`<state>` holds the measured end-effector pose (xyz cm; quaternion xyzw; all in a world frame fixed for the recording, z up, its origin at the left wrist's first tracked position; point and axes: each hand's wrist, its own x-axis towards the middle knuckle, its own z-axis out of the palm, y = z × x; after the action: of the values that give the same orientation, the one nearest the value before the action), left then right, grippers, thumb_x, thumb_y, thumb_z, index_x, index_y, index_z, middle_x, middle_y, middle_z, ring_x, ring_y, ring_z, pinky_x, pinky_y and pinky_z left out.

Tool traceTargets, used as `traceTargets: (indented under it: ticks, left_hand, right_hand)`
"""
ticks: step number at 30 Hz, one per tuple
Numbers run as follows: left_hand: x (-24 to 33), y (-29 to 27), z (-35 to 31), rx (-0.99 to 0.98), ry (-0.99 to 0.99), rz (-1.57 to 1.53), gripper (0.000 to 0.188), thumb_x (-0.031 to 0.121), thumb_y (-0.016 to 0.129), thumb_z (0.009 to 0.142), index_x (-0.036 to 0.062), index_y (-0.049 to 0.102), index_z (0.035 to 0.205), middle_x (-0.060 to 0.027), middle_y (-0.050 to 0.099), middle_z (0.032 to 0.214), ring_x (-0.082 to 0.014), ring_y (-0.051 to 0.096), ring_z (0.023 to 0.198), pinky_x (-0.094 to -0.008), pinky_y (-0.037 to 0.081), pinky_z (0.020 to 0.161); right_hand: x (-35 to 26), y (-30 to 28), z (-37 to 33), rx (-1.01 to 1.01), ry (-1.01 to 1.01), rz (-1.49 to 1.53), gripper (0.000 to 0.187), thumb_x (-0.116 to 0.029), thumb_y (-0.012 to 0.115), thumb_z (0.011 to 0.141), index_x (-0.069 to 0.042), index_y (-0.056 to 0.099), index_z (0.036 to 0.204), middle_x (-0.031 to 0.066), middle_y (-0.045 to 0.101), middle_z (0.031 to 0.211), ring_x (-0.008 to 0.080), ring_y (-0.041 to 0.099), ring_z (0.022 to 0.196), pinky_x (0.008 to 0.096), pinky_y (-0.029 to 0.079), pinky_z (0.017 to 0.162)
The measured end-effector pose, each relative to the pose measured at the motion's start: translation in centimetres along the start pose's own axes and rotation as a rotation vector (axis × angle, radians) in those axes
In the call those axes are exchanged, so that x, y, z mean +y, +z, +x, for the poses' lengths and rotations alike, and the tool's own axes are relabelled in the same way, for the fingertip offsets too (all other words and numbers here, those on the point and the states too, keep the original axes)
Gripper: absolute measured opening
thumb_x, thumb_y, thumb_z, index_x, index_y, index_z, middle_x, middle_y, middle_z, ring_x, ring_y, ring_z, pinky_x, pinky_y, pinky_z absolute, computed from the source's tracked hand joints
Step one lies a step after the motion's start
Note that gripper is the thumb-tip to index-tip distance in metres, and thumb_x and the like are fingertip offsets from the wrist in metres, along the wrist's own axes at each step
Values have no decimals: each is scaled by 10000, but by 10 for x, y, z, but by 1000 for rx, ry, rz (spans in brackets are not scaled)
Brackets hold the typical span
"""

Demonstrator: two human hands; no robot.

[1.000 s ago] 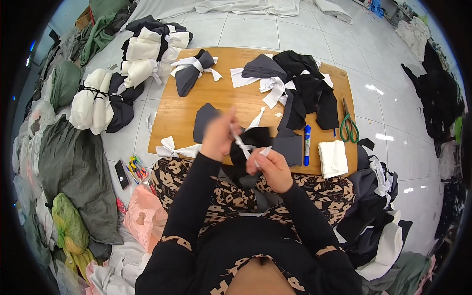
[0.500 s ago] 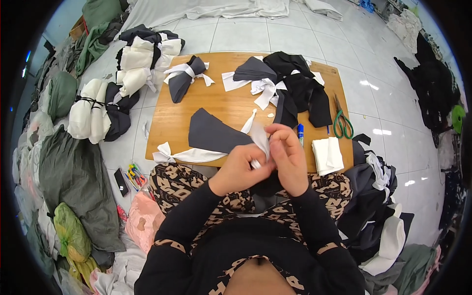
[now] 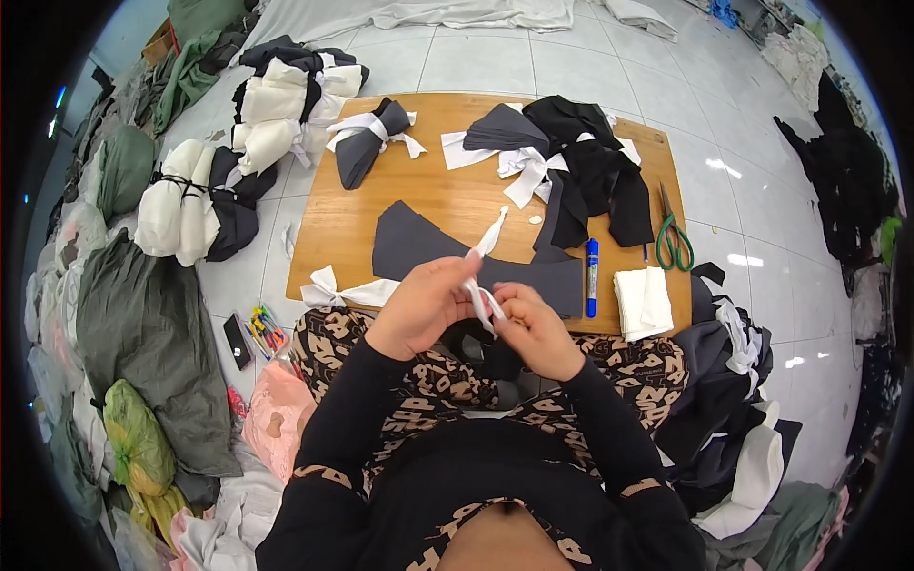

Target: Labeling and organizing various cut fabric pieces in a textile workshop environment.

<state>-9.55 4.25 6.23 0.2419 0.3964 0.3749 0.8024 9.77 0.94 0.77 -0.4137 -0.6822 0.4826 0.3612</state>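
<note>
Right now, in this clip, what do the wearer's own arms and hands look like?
The left hand and right hand are bare, with no gloves visible. Long, plain black sleeves reach the wrists, each with a tan-and-black patterned band farther up the arm.

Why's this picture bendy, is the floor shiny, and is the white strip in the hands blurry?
Head view: the fisheye lens bends the edges of the table; head view: yes, white glare shines on the floor tiles; head view: the held white strip looks fairly clear.

green-handled scissors [image 3: 669, 226] | blue marker [image 3: 591, 278] | dark phone [image 3: 237, 341] | likely pens [image 3: 266, 332] beside it | yellow-green bag [image 3: 139, 434]
</note>
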Motion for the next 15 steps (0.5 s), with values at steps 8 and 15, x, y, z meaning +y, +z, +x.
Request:
traceTargets:
  ticks: [8, 15]
  left_hand:
    - [-21, -15, 8, 44, -29, 357, 316, 332, 592, 956, 60, 636, 802, 39, 517, 667, -65, 448, 587, -213, 368, 556]
    - [-54, -19, 1, 104, 199, 433, 236, 135, 676, 884, 9, 676, 1083, 68, 473, 673, -55, 414, 553, -227, 384, 528]
  right_hand:
    - [-15, 7, 2, 42, -317, -711, 159, -181, 726, 720, -58, 625, 716, 89, 562, 1018, 321, 489, 1191, 539, 342, 987]
    - [18, 9, -4, 40, 462, 704, 233, -192, 554, 959, -11, 686, 894, 116, 576, 1148, 243, 584, 983, 327, 431, 902]
